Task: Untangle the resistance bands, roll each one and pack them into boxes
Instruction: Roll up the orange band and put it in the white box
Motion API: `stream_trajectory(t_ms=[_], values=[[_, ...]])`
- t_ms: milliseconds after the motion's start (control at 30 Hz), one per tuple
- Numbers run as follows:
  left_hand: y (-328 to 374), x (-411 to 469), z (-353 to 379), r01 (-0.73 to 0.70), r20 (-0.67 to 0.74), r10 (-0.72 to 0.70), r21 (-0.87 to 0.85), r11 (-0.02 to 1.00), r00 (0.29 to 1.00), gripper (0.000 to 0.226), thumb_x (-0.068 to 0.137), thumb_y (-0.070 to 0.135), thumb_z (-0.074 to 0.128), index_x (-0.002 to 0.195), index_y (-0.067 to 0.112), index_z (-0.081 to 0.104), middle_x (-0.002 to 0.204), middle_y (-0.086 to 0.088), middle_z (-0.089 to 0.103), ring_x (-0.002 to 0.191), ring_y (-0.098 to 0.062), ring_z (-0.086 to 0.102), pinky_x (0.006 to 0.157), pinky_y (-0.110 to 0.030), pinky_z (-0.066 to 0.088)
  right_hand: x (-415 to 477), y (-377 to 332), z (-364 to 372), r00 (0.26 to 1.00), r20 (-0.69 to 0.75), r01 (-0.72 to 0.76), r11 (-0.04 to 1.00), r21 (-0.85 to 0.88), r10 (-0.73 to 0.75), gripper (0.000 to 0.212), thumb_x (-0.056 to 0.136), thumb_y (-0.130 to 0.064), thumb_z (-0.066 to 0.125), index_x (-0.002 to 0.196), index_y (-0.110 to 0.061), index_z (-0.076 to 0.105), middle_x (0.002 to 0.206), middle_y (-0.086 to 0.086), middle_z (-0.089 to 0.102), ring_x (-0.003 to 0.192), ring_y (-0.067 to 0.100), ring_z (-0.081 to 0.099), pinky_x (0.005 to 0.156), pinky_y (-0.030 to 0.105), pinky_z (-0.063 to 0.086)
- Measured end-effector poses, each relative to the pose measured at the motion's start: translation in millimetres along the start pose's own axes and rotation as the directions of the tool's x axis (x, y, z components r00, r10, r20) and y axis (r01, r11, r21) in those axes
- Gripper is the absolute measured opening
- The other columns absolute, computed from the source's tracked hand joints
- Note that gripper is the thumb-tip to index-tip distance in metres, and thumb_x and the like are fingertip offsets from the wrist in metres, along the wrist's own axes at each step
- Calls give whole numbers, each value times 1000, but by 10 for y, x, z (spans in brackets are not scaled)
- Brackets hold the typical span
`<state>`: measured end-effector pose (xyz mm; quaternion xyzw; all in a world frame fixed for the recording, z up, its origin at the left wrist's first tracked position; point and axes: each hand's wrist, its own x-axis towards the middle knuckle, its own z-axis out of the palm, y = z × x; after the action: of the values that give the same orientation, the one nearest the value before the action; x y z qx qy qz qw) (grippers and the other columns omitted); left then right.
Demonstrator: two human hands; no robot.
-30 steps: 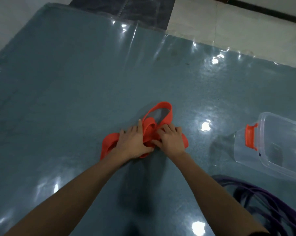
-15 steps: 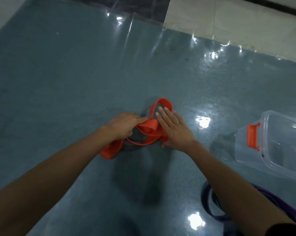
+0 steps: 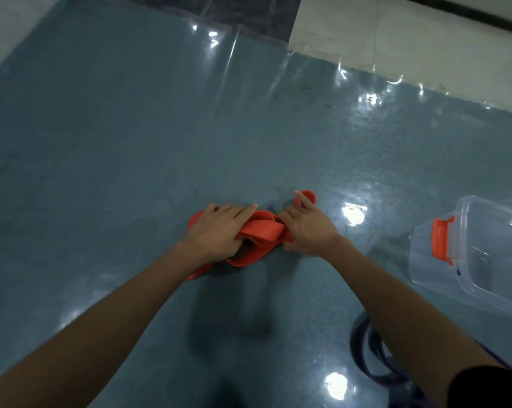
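Observation:
An orange resistance band (image 3: 262,232) lies bunched in folds on the blue-grey mat, in the middle of the view. My left hand (image 3: 219,231) presses down on its left part, fingers curled over the folds. My right hand (image 3: 309,228) grips the band's right end, and a small orange loop shows past the fingertips. A purple resistance band (image 3: 366,353) lies coiled at the lower right, partly hidden by my right forearm. A clear plastic box (image 3: 478,254) with an orange latch lies tilted at the right.
The blue-grey mat (image 3: 131,142) is covered by a shiny clear sheet that reflects light. Pale floor tiles (image 3: 396,39) and a dark tile strip lie beyond its far edge.
The tall orange loop has been folded down into a flatter, wider bundle. My hands have shifted apart, left onto the bundle's left side, right onto its right end.

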<state>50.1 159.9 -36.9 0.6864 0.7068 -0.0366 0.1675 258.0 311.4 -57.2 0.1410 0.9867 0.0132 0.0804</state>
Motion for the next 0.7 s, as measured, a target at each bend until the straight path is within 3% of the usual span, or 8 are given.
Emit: stream_trajectory(t_ms=[100,167,233,333,400,500,600,700], values=[[75,-222,142,71,-133,-72,-15,997,989,97,76,63,56,157,23,21,150,1,45,133,-23,44,111,-46,33,-49,-95,17,998,17,-69,997,19,68,62,56,-43,79,103,-5,64,89,13,65,88,35,64,109,46,40],[63,-363,243,139,-158,-139,-8,990,978,112,66,71,63,157,21,22,148,-2,46,133,-26,45,114,-50,31,-72,-191,-17,991,51,-128,990,52,125,56,58,-39,78,101,-6,62,90,15,65,89,37,63,97,45,45],[10,-460,293,248,-144,-253,-49,967,957,117,62,70,67,157,19,22,149,-6,44,134,-29,43,113,-51,31,-110,-299,-85,976,100,-203,975,93,194,51,66,-39,72,105,-8,59,96,15,66,91,37,64,90,43,46],[-42,-513,222,407,-28,-424,-231,884,905,108,65,69,68,153,20,28,148,-5,42,133,-31,41,106,-48,38,-287,-486,-129,943,129,-326,931,166,307,55,74,-42,67,118,-11,55,106,13,65,99,36,63,90,42,46],[-7,-542,173,361,31,-365,-251,898,930,82,74,56,67,145,27,39,140,-2,51,128,-29,46,100,-44,45,-471,-629,-114,919,119,-394,895,212,376,65,71,-41,68,127,-11,53,109,12,66,100,35,64,89,42,49],[101,-657,165,180,20,-179,-133,975,984,50,85,36,59,133,30,50,133,1,60,123,-26,51,100,-42,45,-784,-879,-72,889,121,-458,848,267,442,74,67,-40,68,133,-9,52,111,12,66,100,34,65,87,42,51],[260,-814,186,53,38,-52,-38,998,998,56,88,28,55,143,31,41,138,1,58,127,-25,50,103,-42,40,-1104,-1136,-82,857,65,-509,818,268,512,72,62,-44,60,126,-12,57,108,6,66,93,30,66,78,39,52],[442,-927,143,-14,25,15,-69,998,1000,69,89,23,53,153,32,29,139,-4,59,127,-29,52,106,-44,37,-1395,-1317,-138,829,-32,-531,805,264,558,66,60,-46,54,118,-15,62,103,1,67,87,27,64,75,37,49]])
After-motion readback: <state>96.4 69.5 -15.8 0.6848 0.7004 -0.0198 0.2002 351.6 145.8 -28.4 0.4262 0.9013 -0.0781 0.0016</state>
